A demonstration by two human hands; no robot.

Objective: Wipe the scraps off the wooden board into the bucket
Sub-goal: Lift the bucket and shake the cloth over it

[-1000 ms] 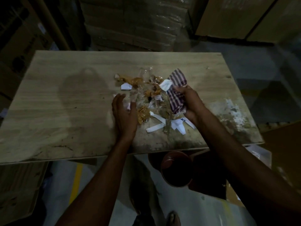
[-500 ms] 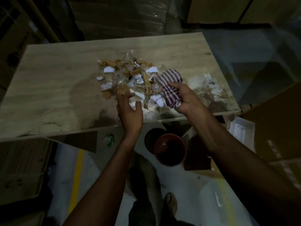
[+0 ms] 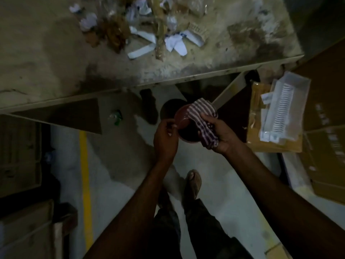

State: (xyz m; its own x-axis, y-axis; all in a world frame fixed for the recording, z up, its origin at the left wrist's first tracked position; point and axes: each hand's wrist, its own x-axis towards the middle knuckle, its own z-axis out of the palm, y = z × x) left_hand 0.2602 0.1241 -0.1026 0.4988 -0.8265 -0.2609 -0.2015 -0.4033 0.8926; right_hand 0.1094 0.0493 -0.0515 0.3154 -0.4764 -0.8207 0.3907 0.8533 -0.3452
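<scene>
**Q:** How are the two hands set?

**A:** The left hand [image 3: 166,141] has its fingers curled, with the tips at the near-left rim of the bucket [image 3: 182,118]. Whether they actually grip the rim cannot be told. The right hand [image 3: 224,136] is clamped on a striped cloth [image 3: 201,118], which is bunched in the palm. The cloth's far end hangs over the right side of the bucket's mouth. The hands are apart, one on either side of the bucket.

**Q:** Where are the bucket and the scraps?

**A:** The bucket is dark red and sits on the floor [image 3: 121,156], just on the near side of the table [image 3: 46,53] edge. The scraps [image 3: 149,34] are white paper strips, brown bits and clear wrappers. They lie in a heap on the table, far from the hands and back from the near edge.

**Q:** What surrounds them?

**A:** To the right is a cardboard box [image 3: 257,113] holding a white ribbed plastic piece [image 3: 283,109]. To the left a yellow line [image 3: 85,165] runs along the floor. A sandalled foot [image 3: 194,182] stands near the viewer.
</scene>
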